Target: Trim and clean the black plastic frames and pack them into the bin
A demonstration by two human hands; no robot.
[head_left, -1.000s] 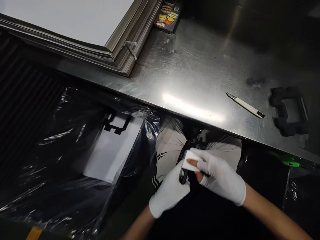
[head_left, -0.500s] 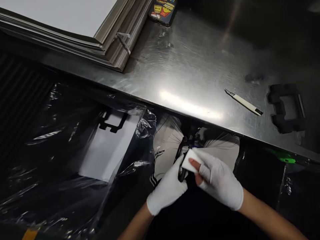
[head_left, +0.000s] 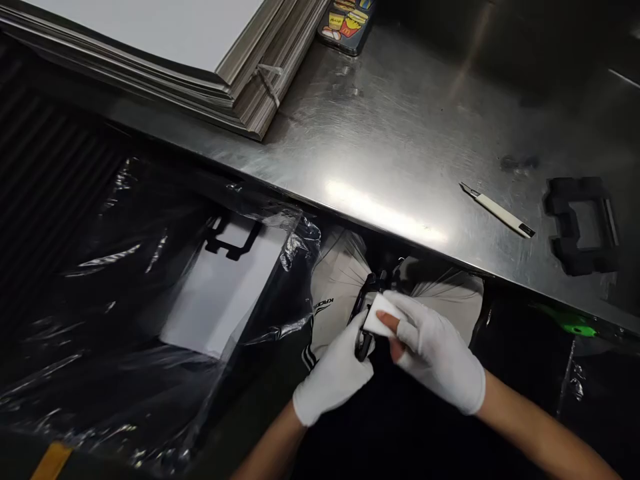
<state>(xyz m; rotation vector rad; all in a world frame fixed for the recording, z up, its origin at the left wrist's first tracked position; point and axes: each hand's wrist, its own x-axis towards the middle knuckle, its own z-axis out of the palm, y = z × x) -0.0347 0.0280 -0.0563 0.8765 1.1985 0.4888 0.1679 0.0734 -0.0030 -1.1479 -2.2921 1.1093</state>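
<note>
My left hand [head_left: 334, 373], in a white glove, is closed round a dark part [head_left: 365, 345] over my lap. A small white block [head_left: 379, 316] is pinched in my gloved right hand [head_left: 436, 350], its thumb and a fingertip bare. The block touches or overlaps the upper end of the dark part. Most of the dark part is hidden behind the block and my left fingers.
A metal table [head_left: 400, 147] holds a paper stack [head_left: 245, 100], a phone [head_left: 347, 25], a pale cutter [head_left: 500, 212] and a black frame [head_left: 565, 230]. At left, clear plastic [head_left: 120, 333] surrounds a white sheet [head_left: 220, 300] and another black frame [head_left: 233, 250].
The table and the things on it have shifted slightly right in the view. Both hands keep their holds, with the white block slightly higher in the view.
</note>
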